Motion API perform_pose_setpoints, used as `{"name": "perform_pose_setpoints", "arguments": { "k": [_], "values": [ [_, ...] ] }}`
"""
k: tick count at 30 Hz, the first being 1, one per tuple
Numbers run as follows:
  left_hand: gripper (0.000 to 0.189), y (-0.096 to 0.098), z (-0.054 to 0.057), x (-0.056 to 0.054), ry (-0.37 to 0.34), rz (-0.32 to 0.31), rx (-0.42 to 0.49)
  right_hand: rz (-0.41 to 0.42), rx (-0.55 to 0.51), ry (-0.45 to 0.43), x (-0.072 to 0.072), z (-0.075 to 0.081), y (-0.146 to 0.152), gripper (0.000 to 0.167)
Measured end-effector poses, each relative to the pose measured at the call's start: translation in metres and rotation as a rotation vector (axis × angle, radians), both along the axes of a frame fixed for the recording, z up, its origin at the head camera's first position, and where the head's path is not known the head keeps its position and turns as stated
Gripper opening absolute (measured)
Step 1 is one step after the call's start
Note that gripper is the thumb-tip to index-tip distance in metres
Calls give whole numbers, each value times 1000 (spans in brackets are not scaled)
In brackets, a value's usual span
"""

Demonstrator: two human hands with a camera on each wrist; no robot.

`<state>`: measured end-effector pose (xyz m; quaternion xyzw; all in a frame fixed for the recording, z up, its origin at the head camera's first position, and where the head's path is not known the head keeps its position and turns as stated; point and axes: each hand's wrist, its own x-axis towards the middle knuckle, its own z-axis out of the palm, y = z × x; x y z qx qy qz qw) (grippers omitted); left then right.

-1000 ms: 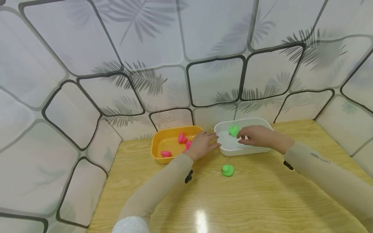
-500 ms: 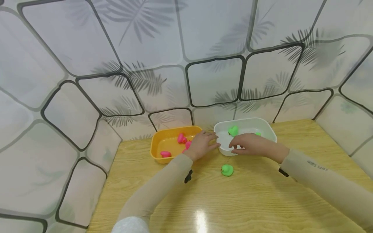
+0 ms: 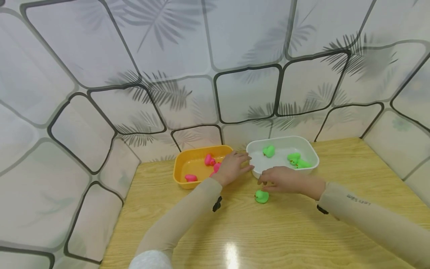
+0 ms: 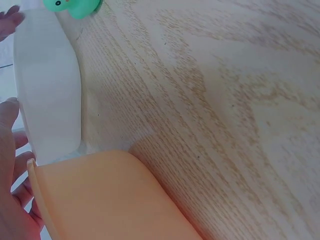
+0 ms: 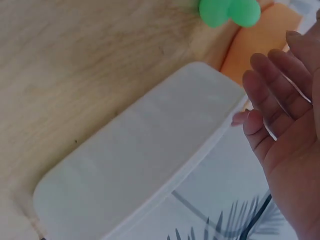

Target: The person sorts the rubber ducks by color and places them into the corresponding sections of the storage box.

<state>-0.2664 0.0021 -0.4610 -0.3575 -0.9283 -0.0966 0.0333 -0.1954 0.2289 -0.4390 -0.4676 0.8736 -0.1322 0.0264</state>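
A green toy duck [image 3: 261, 197] sits on the table in front of the white tray [image 3: 253, 172]. Just above and behind that duck is my right hand [image 3: 287, 180], fingers loosely bent, nothing held; the right wrist view shows its palm [image 5: 295, 145] bare. Green ducks [image 3: 293, 158] lie in the white tray, two at its right end and one at the back left. My left hand [image 3: 233, 169] is over the gap between the trays, its fingertips near the white rim. Pink ducks [image 3: 209, 160] lie in the orange tray [image 3: 179, 164], some partly hidden by that hand.
Both trays stand side by side at the back of the wooden table [image 3: 215, 231], close to the patterned wall covering [image 3: 248, 97]. The left forearm [image 3: 181, 213] crosses in front of the orange tray's right end.
My right hand has moved from over the white tray toward me and left, to the green duck on the table. Two green ducks at the tray's right end are now uncovered. The left hand stays put.
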Motion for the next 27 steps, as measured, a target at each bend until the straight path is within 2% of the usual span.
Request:
{"name": "perform_pose_setpoints", "arguments": {
  "k": [6,13,20,27],
  "values": [
    [44,-1,0,0,9,-6,-8,53,53,60,6,-16,-6,25],
    [45,0,2,1,0,-5,-3,81,37,125,10,-23,-9,26],
    [45,1,3,1,-1,-5,-6,70,24,100,10,-26,-9,20],
    [45,0,3,1,-12,8,-13,58,36,18,11,-27,-6,17]
  ]
}}
